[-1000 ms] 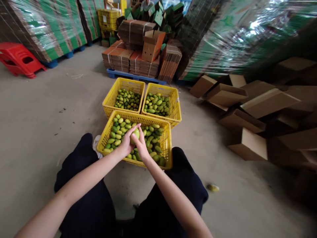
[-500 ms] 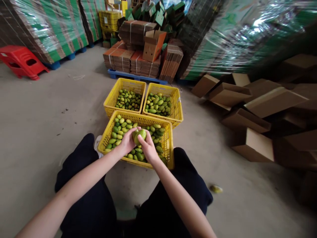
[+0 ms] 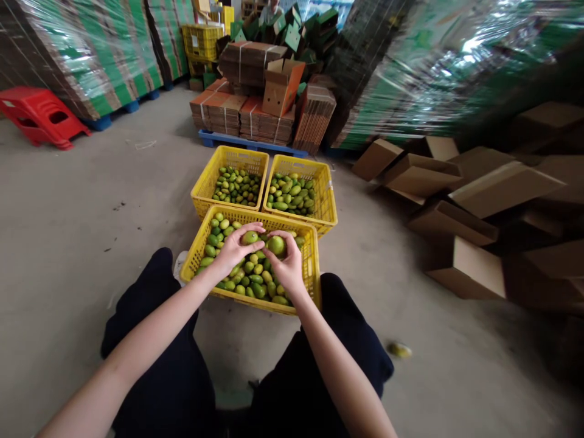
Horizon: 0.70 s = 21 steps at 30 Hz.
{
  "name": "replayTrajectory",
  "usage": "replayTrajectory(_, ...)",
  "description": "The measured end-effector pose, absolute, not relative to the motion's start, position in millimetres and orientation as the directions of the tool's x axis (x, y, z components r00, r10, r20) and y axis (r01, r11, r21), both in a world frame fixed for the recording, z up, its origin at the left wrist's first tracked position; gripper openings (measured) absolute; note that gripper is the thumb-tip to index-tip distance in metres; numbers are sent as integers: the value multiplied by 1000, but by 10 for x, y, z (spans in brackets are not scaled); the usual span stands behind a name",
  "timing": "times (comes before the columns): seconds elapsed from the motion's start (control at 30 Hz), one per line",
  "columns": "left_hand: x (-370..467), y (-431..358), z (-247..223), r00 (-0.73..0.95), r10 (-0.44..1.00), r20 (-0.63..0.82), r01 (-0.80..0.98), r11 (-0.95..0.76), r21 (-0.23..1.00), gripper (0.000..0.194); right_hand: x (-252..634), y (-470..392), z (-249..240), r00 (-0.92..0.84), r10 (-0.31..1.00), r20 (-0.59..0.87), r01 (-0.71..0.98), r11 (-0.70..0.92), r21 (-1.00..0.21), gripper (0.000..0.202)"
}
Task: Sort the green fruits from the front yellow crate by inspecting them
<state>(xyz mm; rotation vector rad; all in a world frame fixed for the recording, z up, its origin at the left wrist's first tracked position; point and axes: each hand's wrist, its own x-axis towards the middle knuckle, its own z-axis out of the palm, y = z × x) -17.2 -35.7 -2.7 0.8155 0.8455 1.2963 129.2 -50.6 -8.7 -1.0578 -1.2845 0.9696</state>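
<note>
My left hand [image 3: 235, 248] is closed around a small green mango [image 3: 249, 238], its thumb below and fingers over the top. Close beside it, my right hand [image 3: 289, 266] grips a second green mango [image 3: 276, 246] between thumb and fingers. Both hands are above the near yellow crate [image 3: 312, 267], which holds many loose yellow-green mangoes [image 3: 258, 289]. Behind it stand two more yellow crates side by side. The left one [image 3: 203, 188] holds smaller mangoes, the right one [image 3: 326, 194] bigger, longer ones.
Flattened cartons [image 3: 223, 112] lie stacked on a blue pallet [image 3: 250, 143] behind the crates. Open cardboard boxes [image 3: 469, 267] are heaped at the right. A red stool [image 3: 41, 115] stands at the left. One mango [image 3: 398, 350] lies on the floor. Wrapped stacks rise on both sides.
My hands were together around fruit in front of me. Now they have moved slightly apart, with a separate mango showing in each.
</note>
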Motion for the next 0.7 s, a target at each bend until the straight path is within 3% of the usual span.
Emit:
replayTrajectory(0.2,-150,-389,17,154,987,-39,-421,101,902,40,1245,-535,-115,87,938,336,98,327,-940,30)
replayTrajectory(0.4,-169,-377,-18,192,978,76,-310,-13,951,43,1260,-547,-133,33,923,384,96,379,-920,33)
replayTrajectory(0.7,-159,-400,4,242,970,14,-357,75,931,46,1248,-570,-110,25,929,370,87,367,-926,32)
